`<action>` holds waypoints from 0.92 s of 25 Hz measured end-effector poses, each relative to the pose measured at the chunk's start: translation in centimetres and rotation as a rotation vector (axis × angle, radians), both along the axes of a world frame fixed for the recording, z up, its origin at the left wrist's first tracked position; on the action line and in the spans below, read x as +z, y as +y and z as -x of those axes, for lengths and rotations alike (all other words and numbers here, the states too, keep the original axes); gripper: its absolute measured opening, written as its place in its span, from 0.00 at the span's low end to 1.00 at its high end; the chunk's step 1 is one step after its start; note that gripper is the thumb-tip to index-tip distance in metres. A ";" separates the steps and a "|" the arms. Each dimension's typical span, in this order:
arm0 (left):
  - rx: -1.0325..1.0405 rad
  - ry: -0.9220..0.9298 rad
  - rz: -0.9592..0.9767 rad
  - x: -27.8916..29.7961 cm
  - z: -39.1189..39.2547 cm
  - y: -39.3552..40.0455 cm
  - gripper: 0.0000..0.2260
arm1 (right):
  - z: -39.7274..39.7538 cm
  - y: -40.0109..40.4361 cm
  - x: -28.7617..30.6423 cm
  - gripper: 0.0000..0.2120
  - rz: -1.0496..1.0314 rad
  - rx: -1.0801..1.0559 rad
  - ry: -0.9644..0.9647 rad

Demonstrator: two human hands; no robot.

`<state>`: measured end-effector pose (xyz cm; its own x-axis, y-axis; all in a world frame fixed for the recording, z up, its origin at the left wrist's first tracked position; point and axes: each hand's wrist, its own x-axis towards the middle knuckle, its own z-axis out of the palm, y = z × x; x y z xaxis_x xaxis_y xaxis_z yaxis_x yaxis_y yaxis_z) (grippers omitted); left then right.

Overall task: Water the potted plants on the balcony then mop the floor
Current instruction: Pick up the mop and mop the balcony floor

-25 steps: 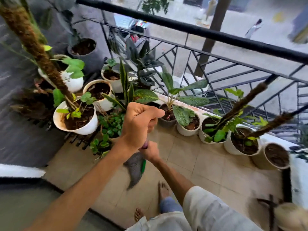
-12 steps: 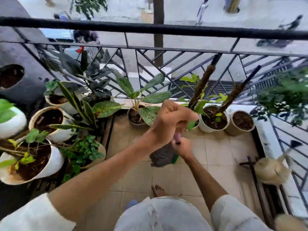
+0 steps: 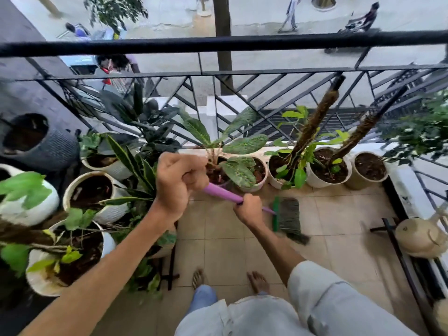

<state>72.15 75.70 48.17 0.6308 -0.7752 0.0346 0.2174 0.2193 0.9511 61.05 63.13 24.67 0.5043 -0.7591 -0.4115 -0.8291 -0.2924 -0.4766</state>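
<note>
White ribbed pots (image 3: 95, 192) crowd the left side of the balcony, their leaves spilling over the edge of the tiled floor (image 3: 339, 238), so the cleaning tool should be kept clear of them on any stroke that way. Next comes the left hand (image 3: 178, 184), fisted tight around the top of the purple handle (image 3: 221, 193), knuckles up; it serves best as the steady pivot. Lower on the same handle, the right hand (image 3: 249, 209) is wrapped firmly around it, and this hand should do the steering. The handle slants down to the right to a green-backed brush head (image 3: 287, 217), dark bristles (image 3: 289, 220) fanned toward the tiles near the middle of the floor; blur hides whether they touch. It looks more like a broom than a mop, so I judge this a sweep ahead of mopping.

To do it well, I would keep the bristles flat and low, use short overlapping pulls toward the bare feet (image 3: 258, 281), and work out of the strip just in front of the row of pots (image 3: 327, 170) under the black railing (image 3: 218, 43), where soil would collect. Light pressure near the pots avoids knocking the 2 leaning moss poles (image 3: 312, 122). Farthest right, a tan jug-like vessel (image 3: 420, 236) sits on a dark frame (image 3: 397, 248) beside the floor; sweep around its legs, not into them.
</note>
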 end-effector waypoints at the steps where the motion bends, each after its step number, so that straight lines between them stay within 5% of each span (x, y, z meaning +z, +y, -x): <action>1: 0.007 -0.030 -0.008 0.6 -1.4 2.1 0.20 | -2.3 2.8 0.0 0.14 -0.026 0.026 -0.019; 10: -0.050 -0.216 0.002 6.7 -7.0 7.0 0.18 | -16.6 15.3 2.1 0.13 -0.231 0.067 -0.241; 14: -0.092 -0.155 0.008 6.1 -6.5 2.8 0.17 | -15.7 10.3 1.0 0.16 -0.234 -0.092 -0.252; 23: -0.132 -0.056 0.084 2.4 5.7 -16.2 0.18 | 1.5 -10.8 -2.8 0.16 -0.058 -0.118 -0.156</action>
